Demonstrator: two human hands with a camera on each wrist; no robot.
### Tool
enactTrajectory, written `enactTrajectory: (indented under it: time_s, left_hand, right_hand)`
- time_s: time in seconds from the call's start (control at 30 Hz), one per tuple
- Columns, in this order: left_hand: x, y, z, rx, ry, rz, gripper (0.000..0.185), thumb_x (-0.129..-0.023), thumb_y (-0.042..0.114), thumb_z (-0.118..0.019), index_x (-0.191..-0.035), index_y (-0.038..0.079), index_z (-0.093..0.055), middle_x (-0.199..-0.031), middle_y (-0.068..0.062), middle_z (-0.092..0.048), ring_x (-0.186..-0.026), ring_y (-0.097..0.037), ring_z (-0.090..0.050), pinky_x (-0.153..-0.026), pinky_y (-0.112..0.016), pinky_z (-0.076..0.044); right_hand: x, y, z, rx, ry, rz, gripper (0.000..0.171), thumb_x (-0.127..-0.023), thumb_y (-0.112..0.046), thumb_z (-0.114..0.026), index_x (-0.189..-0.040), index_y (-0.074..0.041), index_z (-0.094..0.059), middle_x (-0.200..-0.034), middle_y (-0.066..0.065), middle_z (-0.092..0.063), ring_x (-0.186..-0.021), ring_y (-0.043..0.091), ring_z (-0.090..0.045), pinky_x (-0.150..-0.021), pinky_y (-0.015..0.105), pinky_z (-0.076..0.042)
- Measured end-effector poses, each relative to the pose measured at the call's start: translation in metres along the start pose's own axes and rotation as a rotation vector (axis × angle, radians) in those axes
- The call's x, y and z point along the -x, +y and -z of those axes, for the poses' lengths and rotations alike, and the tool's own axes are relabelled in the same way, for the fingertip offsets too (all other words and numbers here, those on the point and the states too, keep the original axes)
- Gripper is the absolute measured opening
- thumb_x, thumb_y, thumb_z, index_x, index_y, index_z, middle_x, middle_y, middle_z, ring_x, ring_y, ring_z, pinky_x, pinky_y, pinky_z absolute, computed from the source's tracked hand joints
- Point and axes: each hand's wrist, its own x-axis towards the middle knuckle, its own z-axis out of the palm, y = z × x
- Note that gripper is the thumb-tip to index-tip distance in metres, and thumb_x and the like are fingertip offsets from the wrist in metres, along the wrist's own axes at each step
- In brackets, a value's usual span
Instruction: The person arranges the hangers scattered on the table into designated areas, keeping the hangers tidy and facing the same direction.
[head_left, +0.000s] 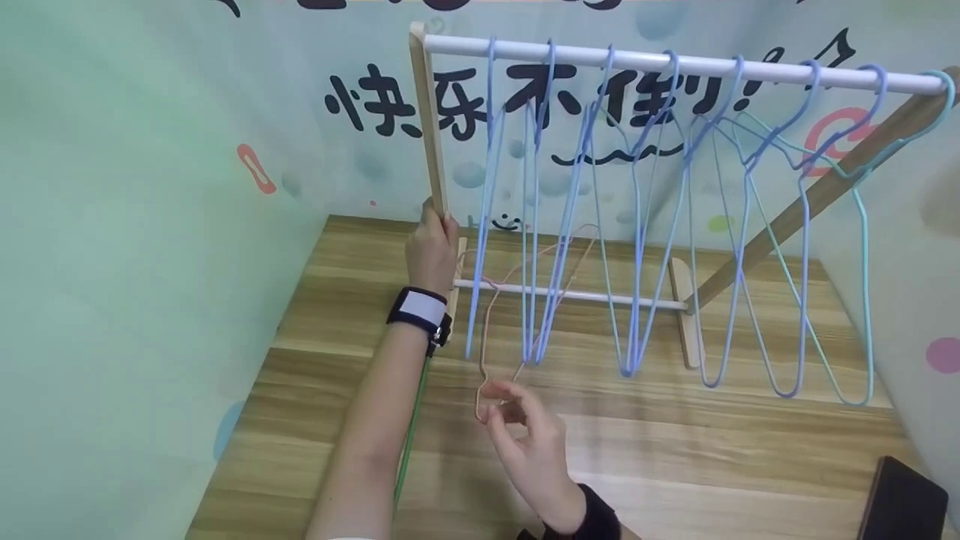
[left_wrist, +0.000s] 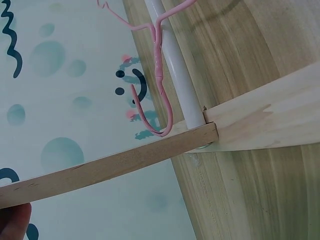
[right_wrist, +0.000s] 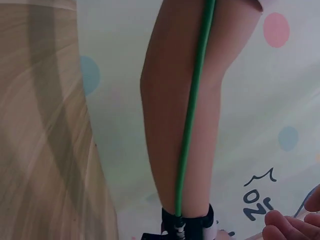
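The left hand (head_left: 430,251) wraps its fingers round the left wooden upright (head_left: 429,120) of the small clothes rack, low down near the foot, which looks like a way to steady the frame while the other hand works. The right hand (head_left: 525,442) pinches the bottom corner of a thin pink wire hanger (head_left: 491,315) between thumb and forefinger, the other fingers loosely curled. That hanger hangs tilted: the left wrist view shows its hook (left_wrist: 159,100) caught round the lower white crossbar (left_wrist: 175,65), right where the bar meets the upright, so its body trails down and forward toward the front edge of the wooden worktop (head_left: 675,450). On the upper white rail (head_left: 675,64) hang a row of blue wire hangers (head_left: 637,225) and one pale teal hanger (head_left: 862,300) at the right end. A green cable (right_wrist: 192,110) runs along the left forearm from the wrist strap.
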Motion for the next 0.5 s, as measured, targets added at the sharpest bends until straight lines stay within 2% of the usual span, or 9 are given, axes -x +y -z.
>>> enactTrajectory:
  time_s: [0.13, 0.3, 0.4, 0.5]
  left_hand:
    - [-0.001, 0.001, 0.0, 0.003, -0.005, 0.012, 0.029, -0.094, 0.019, -0.04, -0.113, -0.003, -0.046, -0.067, -0.008, -0.051, -0.053, -0.017, -0.049, -0.044, -0.027, -0.04]
    - [-0.001, 0.003, 0.0, 0.008, 0.001, 0.023, 0.027, -0.094, 0.018, -0.041, -0.111, -0.002, -0.046, -0.067, -0.009, -0.052, -0.053, -0.019, -0.049, -0.044, -0.029, -0.041]
    - [-0.001, 0.002, -0.001, -0.007, 0.007, 0.024, 0.028, -0.094, 0.018, -0.041, -0.111, -0.004, -0.047, -0.067, -0.011, -0.053, -0.052, -0.021, -0.05, -0.043, -0.031, -0.041]
    - [-0.002, 0.001, -0.002, -0.029, 0.015, 0.019, 0.03, -0.093, 0.019, -0.041, -0.111, -0.005, -0.047, -0.067, -0.013, -0.054, -0.051, -0.022, -0.052, -0.042, -0.031, -0.042]
  right_hand:
    - [0.008, 0.024, -0.002, 0.172, -0.055, -0.157, 0.03, -0.075, 0.004, -0.063, -0.104, -0.002, -0.057, -0.092, 0.005, -0.063, -0.061, 0.007, -0.057, -0.054, 0.018, -0.047]
    - [0.013, 0.047, -0.008, 0.475, -0.234, -0.377, 0.04, -0.076, -0.019, -0.068, -0.111, -0.008, -0.053, -0.095, 0.001, -0.055, -0.059, 0.003, -0.049, -0.047, 0.019, -0.041]
    - [0.018, 0.06, -0.012, 0.591, -0.311, -0.449, 0.044, -0.076, -0.03, -0.068, -0.11, -0.007, -0.052, -0.095, 0.003, -0.051, -0.055, 0.007, -0.047, -0.044, 0.022, -0.038]
    - [0.024, 0.073, -0.017, 0.643, -0.346, -0.481, 0.043, -0.076, -0.033, -0.067, -0.107, -0.006, -0.052, -0.095, 0.006, -0.051, -0.051, 0.01, -0.046, -0.042, 0.024, -0.037]
